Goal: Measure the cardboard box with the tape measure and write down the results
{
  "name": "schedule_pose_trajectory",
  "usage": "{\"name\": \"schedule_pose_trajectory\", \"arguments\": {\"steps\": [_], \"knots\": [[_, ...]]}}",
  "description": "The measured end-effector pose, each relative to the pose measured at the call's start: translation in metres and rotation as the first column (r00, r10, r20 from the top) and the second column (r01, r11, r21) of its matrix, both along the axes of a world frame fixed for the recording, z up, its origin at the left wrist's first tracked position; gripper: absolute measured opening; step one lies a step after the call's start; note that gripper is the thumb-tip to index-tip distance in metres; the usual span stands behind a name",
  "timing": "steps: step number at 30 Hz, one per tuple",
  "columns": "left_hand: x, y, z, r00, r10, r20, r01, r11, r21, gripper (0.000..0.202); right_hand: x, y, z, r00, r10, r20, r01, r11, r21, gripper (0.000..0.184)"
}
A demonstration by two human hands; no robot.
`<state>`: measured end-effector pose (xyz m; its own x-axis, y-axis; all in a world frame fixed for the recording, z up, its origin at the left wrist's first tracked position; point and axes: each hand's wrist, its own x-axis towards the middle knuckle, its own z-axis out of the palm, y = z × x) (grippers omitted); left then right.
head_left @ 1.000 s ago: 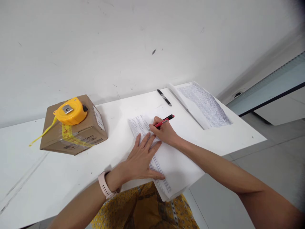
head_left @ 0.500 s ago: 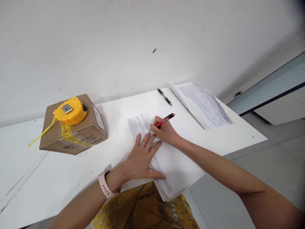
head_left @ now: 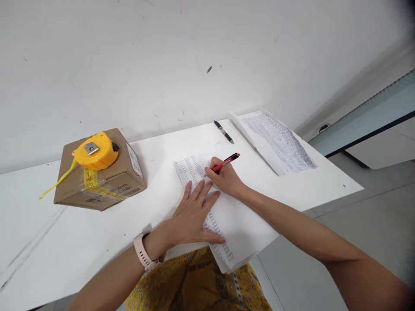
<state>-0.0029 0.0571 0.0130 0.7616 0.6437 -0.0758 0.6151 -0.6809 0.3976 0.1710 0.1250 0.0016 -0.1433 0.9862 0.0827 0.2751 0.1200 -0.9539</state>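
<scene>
My right hand (head_left: 226,179) grips a red pen (head_left: 223,164) with a black upper end, its tip down at the paper. Under both hands lies a white sheet of paper (head_left: 238,224) with rows of handwriting along its left side; its lower corner hangs past the table edge. My left hand (head_left: 193,211) rests flat on the written rows, fingers spread, just below and left of the pen. Part of the writing is hidden beneath it. A pale pink watch band (head_left: 143,252) circles my left wrist.
A cardboard box (head_left: 106,181) stands at the left with a yellow tape measure (head_left: 97,151) on top. Beyond the paper lies a black pen (head_left: 223,131). A densely written sheet (head_left: 279,142) sits farther right on the white table (head_left: 155,172), which meets a wall behind.
The red pen and my right hand have shifted very slightly to the right. My left hand stays in place on the paper.
</scene>
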Motion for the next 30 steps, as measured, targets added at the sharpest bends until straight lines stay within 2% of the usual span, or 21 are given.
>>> {"name": "schedule_pose_trajectory", "arguments": {"steps": [14,30], "knots": [[0.0005,0.0008,0.0009,0.999,-0.011,-0.051,0.01,1.0,-0.013,0.121,-0.0007,0.0,0.0023,1.0,-0.001,0.017,0.001,1.0,-0.007,0.028],[-0.001,0.0001,-0.0036,1.0,-0.008,-0.003,0.008,1.0,0.021,0.118,0.0,0.0003,0.0019,0.998,-0.025,0.064,0.023,0.999,0.038,0.027]]}}
